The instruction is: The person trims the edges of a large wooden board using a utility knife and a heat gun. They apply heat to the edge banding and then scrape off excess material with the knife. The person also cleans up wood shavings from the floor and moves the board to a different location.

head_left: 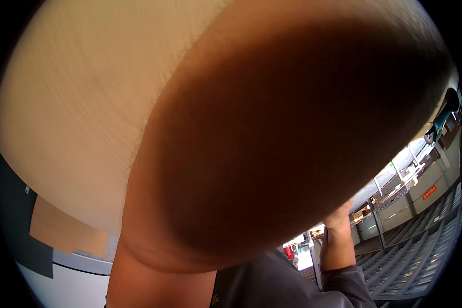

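Note:
My left arm is bent, and its forearm passes very close in front of the view, dark and blurred, up to the upper right. The left hand lies outside the picture. Beyond that forearm, a pale wood board or panel with fine grain fills the upper left. Lower right, my right forearm rises from a dark grey sleeve. Only a small part of my right hand shows, near the board's underside or edge; its fingers are hidden behind the left forearm, and whether it touches anything is unclear.
A teal and black power tool is at the far right edge. Grey slatted metal racking stands at the lower right, near a wall with a small red sign. A brown sheet and dark panel are at the lower left.

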Available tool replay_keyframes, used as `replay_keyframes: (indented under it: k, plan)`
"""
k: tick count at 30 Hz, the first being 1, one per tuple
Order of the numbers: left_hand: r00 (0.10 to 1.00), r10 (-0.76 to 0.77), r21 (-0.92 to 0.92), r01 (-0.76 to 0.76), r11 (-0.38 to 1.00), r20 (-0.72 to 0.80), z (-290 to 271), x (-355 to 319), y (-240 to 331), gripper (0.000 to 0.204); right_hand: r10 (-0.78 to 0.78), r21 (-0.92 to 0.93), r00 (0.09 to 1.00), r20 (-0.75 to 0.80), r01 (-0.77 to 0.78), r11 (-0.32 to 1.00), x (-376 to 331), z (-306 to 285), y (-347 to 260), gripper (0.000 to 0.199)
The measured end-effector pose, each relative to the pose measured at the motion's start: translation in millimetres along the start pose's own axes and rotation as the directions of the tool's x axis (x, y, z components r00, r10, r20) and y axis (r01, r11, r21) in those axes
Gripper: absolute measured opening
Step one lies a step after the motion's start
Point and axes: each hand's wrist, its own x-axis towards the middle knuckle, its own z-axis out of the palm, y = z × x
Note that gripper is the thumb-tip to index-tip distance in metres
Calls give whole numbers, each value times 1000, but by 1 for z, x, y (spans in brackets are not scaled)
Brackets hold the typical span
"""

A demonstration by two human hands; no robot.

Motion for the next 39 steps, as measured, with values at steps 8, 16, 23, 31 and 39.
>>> replay_keyframes:
  k: [8, 16, 23, 31, 39]
  plan:
    - [1000, -11, 1, 11, 1000, 9, 5, -2, -1, 60, -2, -40, 1000, -3, 2, 999, -1, -1, 5, 80]
    - [1000, 21, -1, -21, 1000, 13, 11, 10, -8, 60, 0, 15, 999, -47, 1, 1000, -1, 5, 8, 75]
    - [996, 84, 73, -82, 994, -23, 4, 52, -12, 61, -119, -53, 989, 89, 124, 991, 13, -2, 7, 56]
    - [983, 174, 148, -165, 975, -51, 7, 128, -15, 61, -168, 56, 953, 252, 159, 986, 34, -17, 3, 55]
    - [976, 203, 184, -186, 965, -75, 0, 156, -12, 61, -92, -65, 935, 343, 122, 990, 37, -24, -3, 61]
